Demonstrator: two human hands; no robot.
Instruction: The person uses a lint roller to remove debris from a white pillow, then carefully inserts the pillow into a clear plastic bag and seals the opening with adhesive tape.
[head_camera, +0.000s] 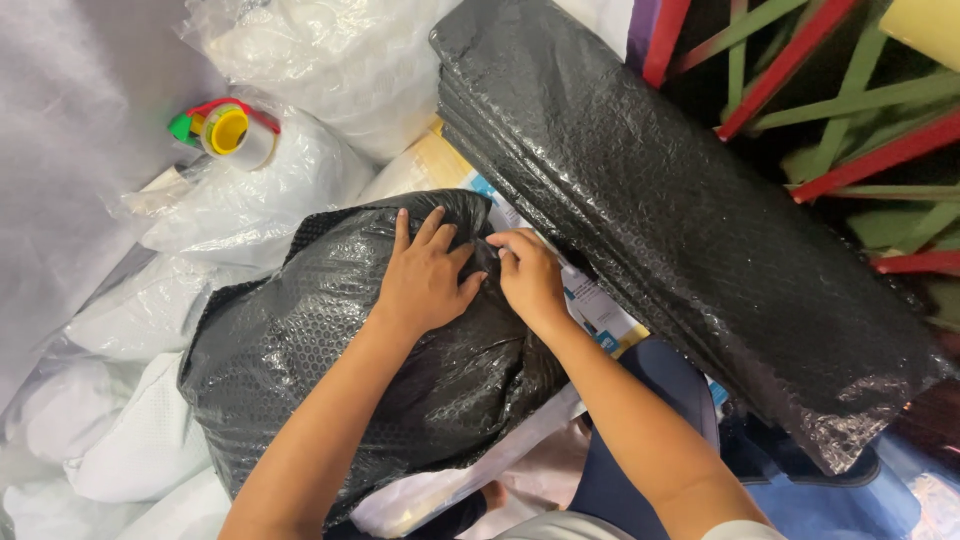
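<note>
A bulging parcel wrapped in black bubble wrap (330, 350) lies in front of me, on my lap and on white bags. My left hand (425, 275) lies flat on its upper right part, fingers spread and pressing the wrap down. My right hand (527, 275) pinches the wrap's edge just beside the left hand, at the parcel's top right corner. Under that corner shows a flat printed card or box (600, 310) in white and blue.
A stack of folded black bubble-wrap sheets (680, 210) runs diagonally on the right. A tape dispenser with a yellow core (228, 130) rests on white plastic bags (330, 60) at upper left. Red and green rack bars (850, 110) stand at the upper right.
</note>
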